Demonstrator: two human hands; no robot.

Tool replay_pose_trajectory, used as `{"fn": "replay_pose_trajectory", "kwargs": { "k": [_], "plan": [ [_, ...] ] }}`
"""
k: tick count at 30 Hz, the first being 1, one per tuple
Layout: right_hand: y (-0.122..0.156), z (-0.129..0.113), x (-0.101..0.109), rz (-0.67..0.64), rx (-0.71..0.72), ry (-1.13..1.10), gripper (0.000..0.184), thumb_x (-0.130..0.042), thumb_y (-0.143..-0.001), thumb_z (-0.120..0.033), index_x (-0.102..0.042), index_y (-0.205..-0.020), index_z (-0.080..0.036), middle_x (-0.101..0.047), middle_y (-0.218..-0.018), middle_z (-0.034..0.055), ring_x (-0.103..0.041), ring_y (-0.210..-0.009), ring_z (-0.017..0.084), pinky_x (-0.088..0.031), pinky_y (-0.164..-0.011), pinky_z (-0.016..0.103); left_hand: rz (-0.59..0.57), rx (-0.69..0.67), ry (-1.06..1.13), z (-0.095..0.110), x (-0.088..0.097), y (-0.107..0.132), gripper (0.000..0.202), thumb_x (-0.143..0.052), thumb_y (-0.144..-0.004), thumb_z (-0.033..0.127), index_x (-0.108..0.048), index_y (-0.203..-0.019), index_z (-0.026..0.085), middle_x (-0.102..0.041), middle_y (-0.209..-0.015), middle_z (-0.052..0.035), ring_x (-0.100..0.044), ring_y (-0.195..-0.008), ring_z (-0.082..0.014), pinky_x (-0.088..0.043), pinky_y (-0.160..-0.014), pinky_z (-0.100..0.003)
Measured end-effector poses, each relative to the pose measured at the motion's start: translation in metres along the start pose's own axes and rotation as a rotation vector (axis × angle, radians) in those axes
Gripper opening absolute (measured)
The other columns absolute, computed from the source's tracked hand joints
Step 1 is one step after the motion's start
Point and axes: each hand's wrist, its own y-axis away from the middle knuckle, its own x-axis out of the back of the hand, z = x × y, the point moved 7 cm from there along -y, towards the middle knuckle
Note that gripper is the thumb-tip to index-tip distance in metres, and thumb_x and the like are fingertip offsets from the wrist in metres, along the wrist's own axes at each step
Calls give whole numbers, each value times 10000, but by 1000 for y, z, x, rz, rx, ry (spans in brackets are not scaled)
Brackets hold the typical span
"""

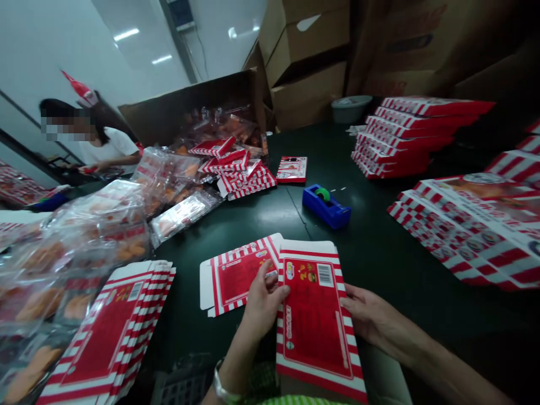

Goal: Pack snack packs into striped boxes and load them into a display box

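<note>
The right hand's fingers [352,304] lie together, only slightly bent, and hold the right edge of a flat red-and-white striped carton blank [316,320]. The left hand's fingers [266,275] curl in at that blank's left edge, just above a second carton blank [238,275]. Whether they pinch the edge or only press on it, I can't tell from here. The left hand [264,306] has a metal wristband [223,385] on its wrist, and the right hand [367,312] comes in bare from the forearm.

Both blanks lie in front of the blue tape dispenser [327,206], which sits on a dark green table [400,281]. A stack of flat striped blanks [105,337] lies further left of the dispenser, beside heaped clear bags of orange pieces [37,298]. Folded striped boxes [464,230] and a taller stack [400,138] stand to its right. Just left of it are a single carton [292,169] and a small pile of striped cartons [247,177]. Behind that pile, an open cardboard box [189,107] holds more bags, and a co-worker [105,149] works beyond it.
</note>
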Motion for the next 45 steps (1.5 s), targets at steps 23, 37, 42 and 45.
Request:
{"fn": "replay_pose_trajectory", "kwargs": {
  "k": [23,37,42,45],
  "plan": [
    [-17,-62,35,430,328,766,336,-617,-759,-517,-629,-717,-184,-659,-1002,92,-644,-855,255,-547,-704,350,29,-146,-471,8,5,-42,234,-542,-854,399,-578,-783,178,-626,-740,-1,-609,-710,-167,-470,-626,-253],
    [-21,-72,38,320,353,987,213,-554,-803,-414,-556,-835,-203,-654,-795,22,-630,-730,187,-502,-627,290,50,-72,-62,0,-8,-49,405,-768,-683,289,-472,-949,215,-693,-889,-6,-675,-769,-174,-528,-663,-276],
    [-20,-67,44,300,347,912,246,-584,-790,-444,-549,-847,-207,-667,-808,28,-650,-755,201,-514,-649,298,-15,-18,61,-5,-7,-48,388,-785,-672,307,-498,-905,190,-700,-825,-11,-673,-675,-165,-533,-644,-293],
    [-21,-71,42,283,334,908,251,-589,-779,-449,-555,-835,-207,-669,-804,29,-657,-768,208,-516,-651,299,-69,-12,26,-2,-5,-52,432,-807,-641,271,-567,-990,184,-696,-869,-13,-672,-745,-168,-536,-676,-287]
  ]
}}
